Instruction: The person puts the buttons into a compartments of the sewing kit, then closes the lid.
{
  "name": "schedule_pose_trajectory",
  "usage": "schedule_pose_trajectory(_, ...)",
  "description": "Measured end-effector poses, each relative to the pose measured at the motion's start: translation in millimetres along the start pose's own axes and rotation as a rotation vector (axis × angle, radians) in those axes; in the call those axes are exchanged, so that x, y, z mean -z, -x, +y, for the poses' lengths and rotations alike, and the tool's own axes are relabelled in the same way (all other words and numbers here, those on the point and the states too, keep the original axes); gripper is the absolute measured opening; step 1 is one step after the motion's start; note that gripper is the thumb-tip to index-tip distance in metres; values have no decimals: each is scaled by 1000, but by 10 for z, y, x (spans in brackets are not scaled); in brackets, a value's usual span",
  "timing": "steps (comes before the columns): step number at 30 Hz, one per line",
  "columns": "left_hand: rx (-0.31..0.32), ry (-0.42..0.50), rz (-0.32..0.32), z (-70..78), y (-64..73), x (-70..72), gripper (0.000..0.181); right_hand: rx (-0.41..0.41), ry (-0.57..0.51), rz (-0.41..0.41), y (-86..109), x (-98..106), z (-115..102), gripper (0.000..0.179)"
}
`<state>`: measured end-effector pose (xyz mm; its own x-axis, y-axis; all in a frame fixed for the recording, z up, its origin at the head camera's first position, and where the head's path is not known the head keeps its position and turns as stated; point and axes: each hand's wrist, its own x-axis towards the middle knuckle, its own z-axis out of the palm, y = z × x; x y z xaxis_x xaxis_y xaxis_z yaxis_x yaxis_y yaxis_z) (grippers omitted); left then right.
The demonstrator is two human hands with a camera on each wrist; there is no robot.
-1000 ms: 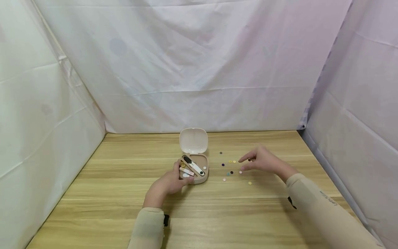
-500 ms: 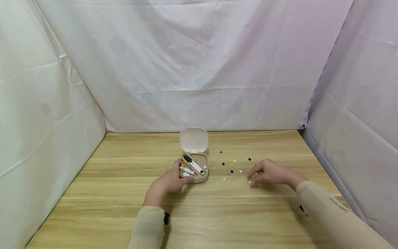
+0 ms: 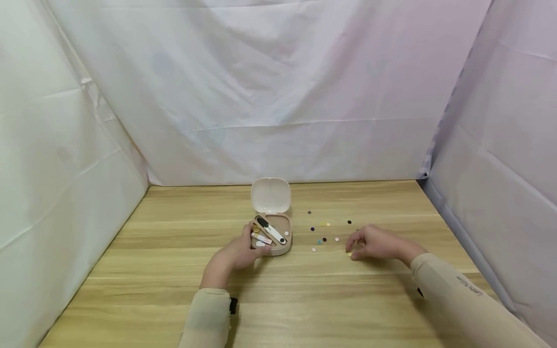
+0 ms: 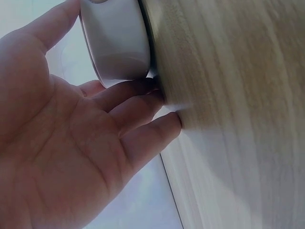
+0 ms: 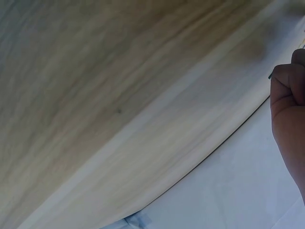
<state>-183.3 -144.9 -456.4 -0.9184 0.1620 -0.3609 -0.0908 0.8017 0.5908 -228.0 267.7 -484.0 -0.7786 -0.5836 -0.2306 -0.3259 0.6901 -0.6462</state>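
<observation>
Right hand (image 3: 376,242): since a second ago it has moved from beside the pink button (image 3: 337,239) to the front yellow button (image 3: 350,254), farther from the back edge of the table (image 3: 278,304).
Cloth (image 3: 261,87): hangs along the table's left, back and right edges, its top cut off.
Table: we see both back corners; the head view cuts off its front.
Sleeves (image 3: 461,295): both run out of view, and we cannot read the lettering on the right one.
Case (image 3: 284,250): stands open near the middle of the back edge, its lid (image 3: 271,195) raised on the side toward that edge.
Left hand (image 3: 238,252): grips the case at its left front corner, thumb along the front; the head view hides most of its fingertips.
Right grip: thumb and finger bend close about the front yellow button, but we cannot tell whether they pinch it; the right wrist view cuts this hand off.
Case contents: a black-and-white tool (image 3: 271,229) lying slantwise, a printed strip (image 3: 261,238), a gold ring (image 3: 256,229) and white discs (image 3: 260,244) too small to make out.
Loose buttons: a grey button (image 3: 309,212) lies nearest the back edge; a dark button (image 3: 358,230) is mostly hidden behind the right hand.
</observation>
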Motion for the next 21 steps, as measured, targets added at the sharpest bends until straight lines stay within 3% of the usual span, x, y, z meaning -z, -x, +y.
schedule_pose_trajectory(14, 5, -9, -4, 34, 23, 39, 105, 136, 128, 67, 39, -76, 2, 4)
schedule_pose_trajectory(21, 8, -7, -4, 38, 10, 41, 105, 108, 113, 90, 55, -82, -4, 4)
